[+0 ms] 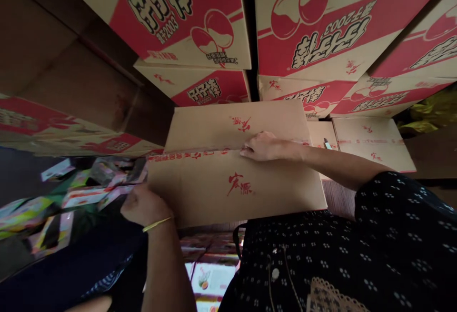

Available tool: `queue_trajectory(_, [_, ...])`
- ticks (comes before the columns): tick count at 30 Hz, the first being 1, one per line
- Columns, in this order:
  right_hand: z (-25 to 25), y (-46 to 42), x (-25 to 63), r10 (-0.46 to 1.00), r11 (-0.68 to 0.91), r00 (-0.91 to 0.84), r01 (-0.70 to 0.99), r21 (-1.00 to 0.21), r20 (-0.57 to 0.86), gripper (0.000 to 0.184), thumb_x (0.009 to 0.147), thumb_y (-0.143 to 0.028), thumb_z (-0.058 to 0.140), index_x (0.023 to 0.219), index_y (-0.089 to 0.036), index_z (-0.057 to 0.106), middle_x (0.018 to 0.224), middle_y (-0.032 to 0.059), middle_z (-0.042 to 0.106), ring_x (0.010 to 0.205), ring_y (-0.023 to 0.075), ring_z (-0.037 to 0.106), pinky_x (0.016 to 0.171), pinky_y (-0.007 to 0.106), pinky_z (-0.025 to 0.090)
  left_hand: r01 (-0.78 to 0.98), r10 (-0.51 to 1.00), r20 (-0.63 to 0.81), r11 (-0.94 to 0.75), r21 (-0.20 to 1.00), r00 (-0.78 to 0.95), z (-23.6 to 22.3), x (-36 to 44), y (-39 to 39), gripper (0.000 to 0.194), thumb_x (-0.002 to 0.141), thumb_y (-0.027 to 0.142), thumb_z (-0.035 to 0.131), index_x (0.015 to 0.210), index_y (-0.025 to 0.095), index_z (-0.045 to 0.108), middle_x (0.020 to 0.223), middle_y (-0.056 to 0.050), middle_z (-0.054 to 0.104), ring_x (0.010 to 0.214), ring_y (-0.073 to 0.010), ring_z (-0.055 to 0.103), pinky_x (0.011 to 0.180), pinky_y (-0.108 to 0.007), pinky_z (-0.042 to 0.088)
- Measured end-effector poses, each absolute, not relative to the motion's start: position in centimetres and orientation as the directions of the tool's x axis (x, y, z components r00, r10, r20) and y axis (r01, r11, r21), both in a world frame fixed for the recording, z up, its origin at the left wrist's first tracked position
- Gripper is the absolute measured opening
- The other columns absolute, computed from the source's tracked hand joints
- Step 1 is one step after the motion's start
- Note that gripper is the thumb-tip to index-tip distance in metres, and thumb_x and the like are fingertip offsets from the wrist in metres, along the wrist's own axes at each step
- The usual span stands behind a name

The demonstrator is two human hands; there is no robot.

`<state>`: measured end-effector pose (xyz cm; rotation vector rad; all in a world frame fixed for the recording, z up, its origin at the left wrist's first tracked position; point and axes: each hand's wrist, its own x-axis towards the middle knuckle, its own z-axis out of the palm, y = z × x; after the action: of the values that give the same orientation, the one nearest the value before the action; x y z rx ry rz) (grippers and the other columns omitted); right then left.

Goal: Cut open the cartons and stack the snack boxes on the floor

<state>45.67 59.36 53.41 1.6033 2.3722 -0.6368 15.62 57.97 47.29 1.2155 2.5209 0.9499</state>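
Observation:
A closed brown carton (203,183) with red printed characters lies in front of me, its top face up. Printed clear tape (200,154) runs along its middle seam. My right hand (262,146) rests on the carton's top at the seam, fingers curled in against the tape. Whether anything is inside those fingers is hidden. Beside the carton's left end, my left hand (146,205) is closed, with a yellow bracelet (157,224) at the wrist. What it holds, if anything, cannot be made out.
Red and cream cartons (178,16) are stacked behind. A box cutter (327,144) lies on a lower carton at right, near another taped carton (371,147). Colourful packets (89,195) lie at left. Another person's dark blue clothing (89,255) shows lower left.

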Motion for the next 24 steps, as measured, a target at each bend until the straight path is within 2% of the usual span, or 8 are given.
queue_trajectory(2, [53.8, 59.5, 45.4, 0.828, 0.316, -0.372, 0.928, -0.197, -0.42, 0.049, 0.112, -0.04, 0.037, 0.128, -0.011, 0.073, 0.125, 0.0175, 0.072, 0.118, 0.0304, 0.068, 0.099, 0.042, 0.052, 0.812, 0.819, 0.243, 0.386, 0.438, -0.52, 47.9, 17.9, 57.7, 0.035, 0.088, 0.034, 0.043, 0.11, 0.021, 0.068, 0.119, -0.013, 0.071, 0.115, -0.0394, 0.06, 0.089, -0.051, 0.047])
queue_trajectory(4, [53.9, 59.7, 45.2, 0.831, 0.326, -0.363, 0.932, -0.161, -0.421, 0.047, 0.111, -0.033, 0.036, 0.126, -0.009, 0.074, 0.125, 0.0186, 0.071, 0.118, 0.0302, 0.068, 0.1, 0.041, 0.052, 0.973, 0.944, 0.292, 0.091, 0.212, -0.152, 48.7, 21.8, 57.8, 0.047, 0.094, 0.042, 0.042, 0.122, 0.016, 0.07, 0.133, -0.02, 0.067, 0.123, -0.0427, 0.057, 0.098, -0.057, 0.042])
queue_trajectory(6, [53.9, 60.1, 45.1, 0.823, 0.344, -0.366, 0.93, -0.132, -0.434, 0.045, 0.111, -0.028, 0.036, 0.124, -0.009, 0.074, 0.124, 0.0188, 0.072, 0.118, 0.0301, 0.068, 0.097, 0.04, 0.053, 0.964, 0.959, 0.176, -0.242, 0.107, 0.222, 49.1, 26.2, 58.5, 0.049, 0.099, 0.041, 0.036, 0.112, 0.014, 0.074, 0.12, -0.021, 0.072, 0.115, -0.0384, 0.062, 0.097, -0.052, 0.042])
queue_trajectory(8, [54.0, 60.1, 45.3, 0.81, 0.358, -0.381, 0.923, -0.139, -0.446, 0.043, 0.11, -0.026, 0.036, 0.124, -0.011, 0.074, 0.123, 0.0175, 0.072, 0.116, 0.0296, 0.069, 0.093, 0.039, 0.054, 0.914, 0.92, 0.044, -0.392, 0.102, 0.389, 49.1, 29.5, 59.5, 0.052, 0.101, 0.034, 0.03, 0.097, 0.012, 0.076, 0.102, -0.022, 0.074, 0.101, -0.0333, 0.067, 0.092, -0.045, 0.043])
queue_trajectory(10, [54.2, 59.7, 45.8, 0.804, 0.354, -0.41, 0.912, -0.207, -0.431, 0.042, 0.111, -0.027, 0.035, 0.132, -0.014, 0.069, 0.124, 0.0154, 0.072, 0.114, 0.0283, 0.07, 0.09, 0.037, 0.055, 0.898, 0.907, 0.004, -0.419, 0.135, 0.422, 48.7, 30.8, 60.3, 0.055, 0.101, 0.028, 0.025, 0.088, 0.011, 0.076, 0.094, -0.022, 0.075, 0.089, -0.0302, 0.069, 0.084, -0.042, 0.043])
queue_trajectory(13, [54.6, 58.1, 46.3, 0.839, 0.287, -0.387, 0.912, -0.292, -0.382, 0.044, 0.113, -0.035, 0.034, 0.142, -0.017, 0.062, 0.125, 0.0152, 0.072, 0.113, 0.0291, 0.07, 0.09, 0.039, 0.054, 0.849, 0.874, 0.135, -0.486, 0.206, 0.467, 48.0, 29.8, 60.6, 0.056, 0.102, 0.03, 0.025, 0.079, 0.014, 0.074, 0.089, -0.019, 0.076, 0.077, -0.0269, 0.069, 0.077, -0.039, 0.041])
queue_trajectory(18, [55.1, 57.0, 47.0, 0.854, 0.216, -0.33, 0.928, -0.303, -0.401, 0.041, 0.11, -0.039, 0.042, 0.138, -0.02, 0.065, 0.124, 0.0144, 0.072, 0.112, 0.0315, 0.07, 0.088, 0.04, 0.053, 0.778, 0.789, 0.372, -0.588, 0.222, 0.49, 47.4, 27.6, 60.3, 0.052, 0.101, 0.033, 0.033, 0.062, 0.019, 0.063, 0.065, -0.012, 0.068, 0.059, -0.021, 0.058, 0.068, -0.036, 0.034])
queue_trajectory(24, [54.5, 57.8, 49.3, 0.841, 0.184, -0.306, 0.937, -0.297, -0.445, 0.053, 0.111, -0.055, 0.038, 0.133, -0.019, 0.07, 0.121, 0.0144, 0.073, 0.111, 0.0295, 0.07, 0.087, 0.037, 0.051, 0.742, 0.762, 0.429, -0.618, 0.26, 0.484, 47.5, 28.5, 61.3, 0.047, 0.1, 0.032, 0.036, 0.06, 0.019, 0.059, 0.066, -0.01, 0.069, 0.056, -0.0181, 0.055, 0.066, -0.035, 0.032])
